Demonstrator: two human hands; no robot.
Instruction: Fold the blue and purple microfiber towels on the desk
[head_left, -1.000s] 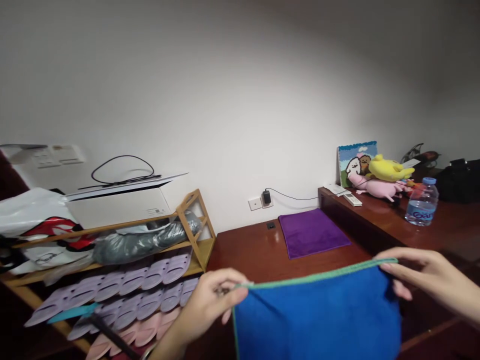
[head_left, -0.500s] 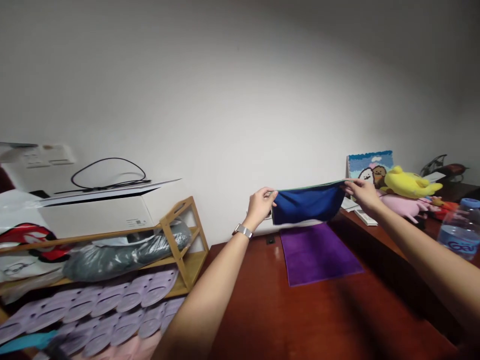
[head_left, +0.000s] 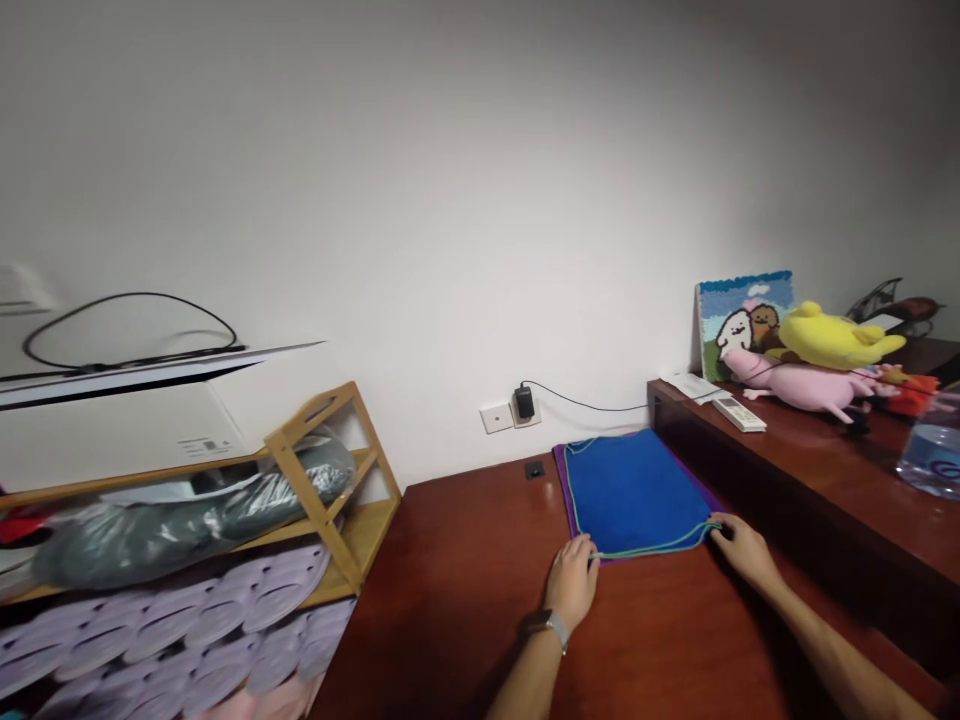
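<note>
A blue cloth (head_left: 637, 492) with a light green edge lies spread over a purple cloth (head_left: 568, 497) on the reddish-brown desk (head_left: 465, 560). Only the purple cloth's borders show, at the left and right sides. My left hand (head_left: 574, 583), with a watch on its wrist, pinches the near left corner of the blue cloth. At the near right corner, my right hand (head_left: 742, 550) has its fingers closed on the blue cloth's edge, which is slightly raised there.
On the raised ledge at right are a white remote (head_left: 739, 414), pink plush (head_left: 802, 387), yellow plush (head_left: 832, 338), a picture (head_left: 739, 320) and a bottle (head_left: 932, 458). A charger (head_left: 524, 402) sits in the wall socket. A wooden rack (head_left: 367, 540) with purple slippers (head_left: 217, 610) stands left.
Both hands have come down and nearer with the blue cloth, which hung between them and now lies flat over the purple one. The view has shifted slightly right.
</note>
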